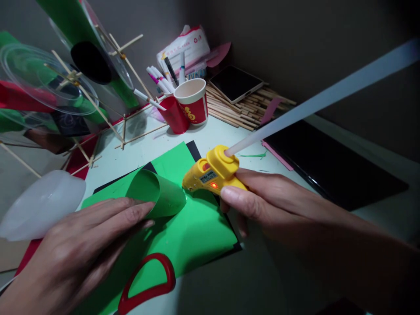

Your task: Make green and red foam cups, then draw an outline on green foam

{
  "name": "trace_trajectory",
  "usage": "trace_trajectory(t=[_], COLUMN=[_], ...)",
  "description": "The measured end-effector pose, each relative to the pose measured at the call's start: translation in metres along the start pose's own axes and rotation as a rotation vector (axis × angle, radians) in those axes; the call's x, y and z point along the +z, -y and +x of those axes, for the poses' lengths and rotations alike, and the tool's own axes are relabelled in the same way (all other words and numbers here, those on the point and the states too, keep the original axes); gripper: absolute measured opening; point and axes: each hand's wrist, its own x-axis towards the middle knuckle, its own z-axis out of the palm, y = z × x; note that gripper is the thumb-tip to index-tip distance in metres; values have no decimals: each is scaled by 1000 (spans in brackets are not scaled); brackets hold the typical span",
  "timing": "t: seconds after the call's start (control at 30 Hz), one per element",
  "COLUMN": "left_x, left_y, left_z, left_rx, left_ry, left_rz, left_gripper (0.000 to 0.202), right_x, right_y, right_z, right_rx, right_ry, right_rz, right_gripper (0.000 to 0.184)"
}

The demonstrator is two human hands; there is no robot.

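My right hand (262,201) is wrapped round a yellow glue gun (211,173), its small lamp lit red-orange and a long pale glue stick (295,109) rising from its back. The gun's nozzle points left, close against the far end of a rolled green paper tube (170,194). My left hand (98,232) pinches the tube's near open end between thumb and fingers. Beneath lies a larger green sheet (206,232) with dark paper edges showing under it. Red-handled scissors (169,271) rest partly on the green sheet, their blades out of view.
Behind stand a red and white paper cup (193,103) and a red cup (175,116) with markers. A phone (236,82) lies on wooden sticks (226,107). A black flat panel (334,162) is at right. A stick frame (98,109) with clear discs stands left, near a whitish plastic piece (42,203).
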Motion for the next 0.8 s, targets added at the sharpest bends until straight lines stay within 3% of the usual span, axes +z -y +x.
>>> trace_trajectory(t=[0.13, 0.5, 0.6, 0.8], left_x=[1, -6, -7, -5], left_y=[0, -7, -9, -11], left_z=[0, 9, 11, 15], left_rx=[2, 21, 11, 20], left_ry=[-14, -33, -42, -70], left_rz=[-3, -22, -27, -34], left_gripper=[54, 49, 48, 48], right_x=[-7, -1, -2, -6], right_y=[4, -6, -2, 4], right_z=[2, -11, -16, -19], right_rx=[6, -119, -160, -68], right_ry=[58, -61, -31, -67], right_rz=[66, -84, -81, -166], right_gripper=[32, 28, 30, 23])
